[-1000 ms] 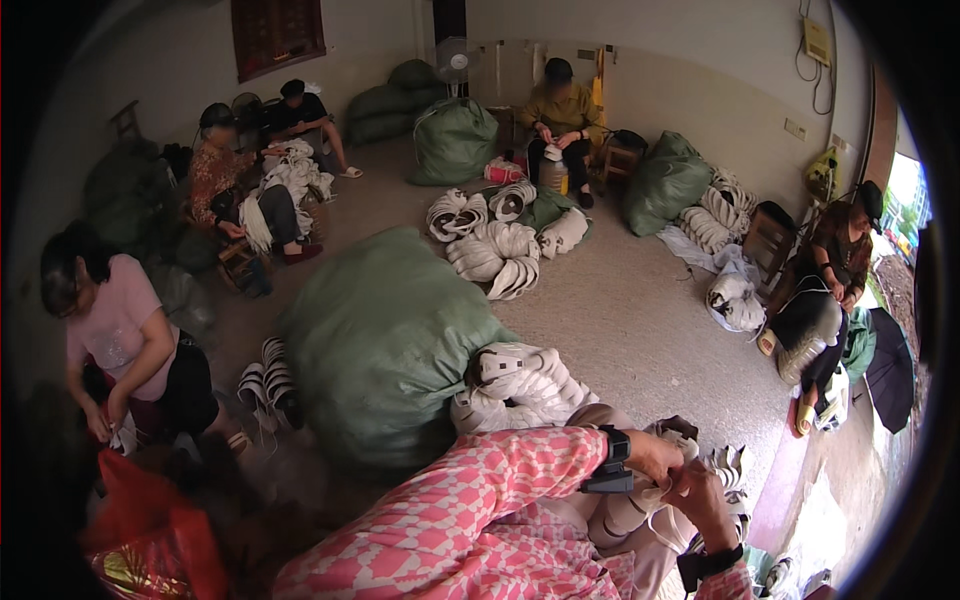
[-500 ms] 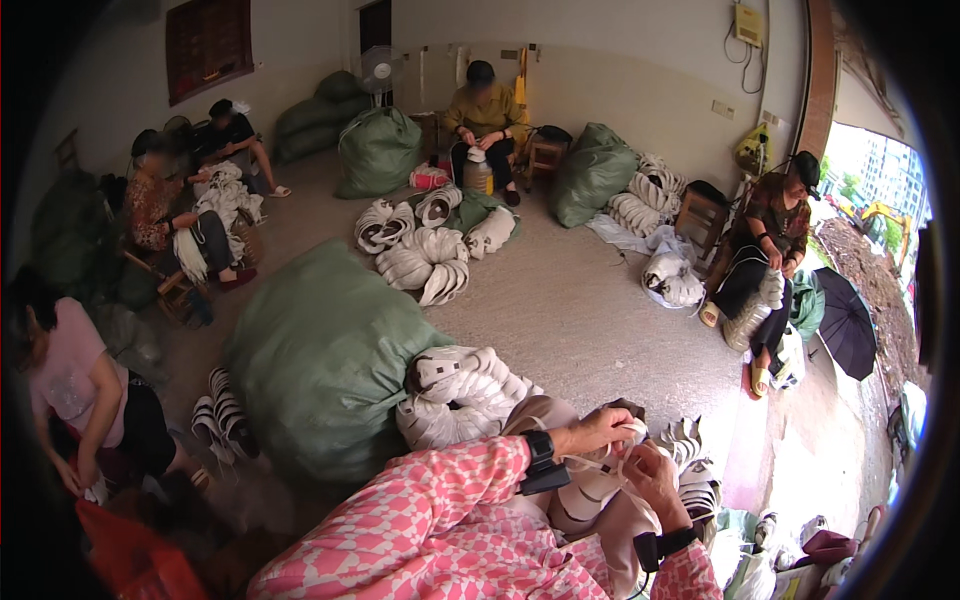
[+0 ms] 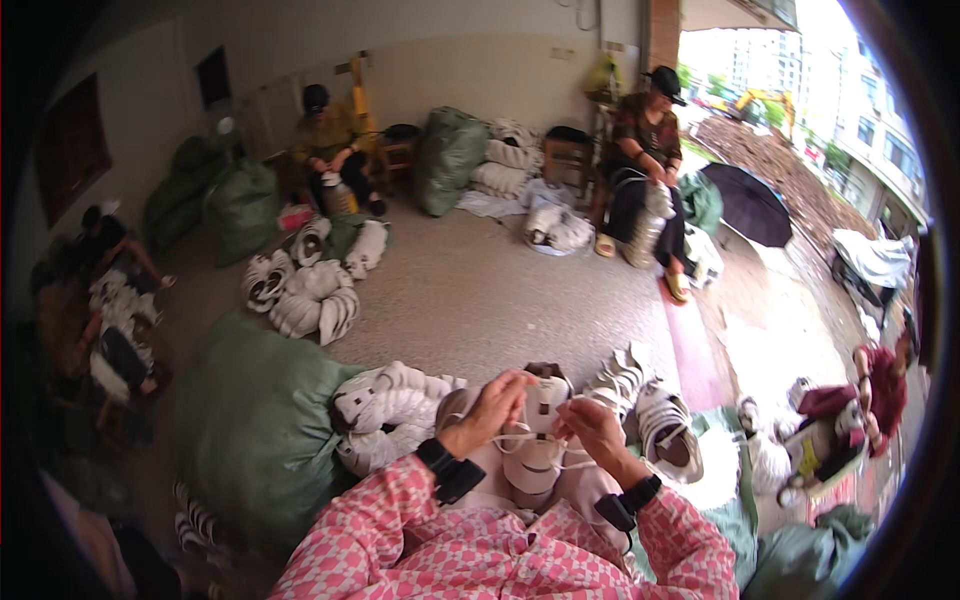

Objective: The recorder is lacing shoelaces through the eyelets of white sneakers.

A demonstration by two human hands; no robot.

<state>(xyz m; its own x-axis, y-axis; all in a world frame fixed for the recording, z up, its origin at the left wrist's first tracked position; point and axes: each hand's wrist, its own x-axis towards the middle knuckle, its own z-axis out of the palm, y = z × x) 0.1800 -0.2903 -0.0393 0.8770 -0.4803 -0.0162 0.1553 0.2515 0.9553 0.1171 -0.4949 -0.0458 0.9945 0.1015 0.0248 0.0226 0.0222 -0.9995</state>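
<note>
In my lap, between my knees, a pale shoe upper [image 3: 545, 395] with a dark inside lies in line with other uppers [image 3: 533, 462]. A thin white shoelace [image 3: 517, 437] crosses it, with ends looping to both sides. My left hand [image 3: 493, 412] is over its left edge, fingers bent and pinched together on one lace end. Opposite it, my right hand [image 3: 594, 428] pinches the other end beside the upper's right edge. The fingertips are small and slightly blurred. Each wrist wears a black band with a small box.
A big green sack [image 3: 265, 430] and a bundle of white uppers [image 3: 385, 410] lie to my left. Rows of uppers [image 3: 665, 435] stand on my right. Several people sit around the room, one with a stack of uppers [image 3: 645, 230], near an open black umbrella [image 3: 748, 203].
My view has swung to the right, bringing in a person in dark red at the right. My hands, close together before, are now farther apart on either side of the upper.
</note>
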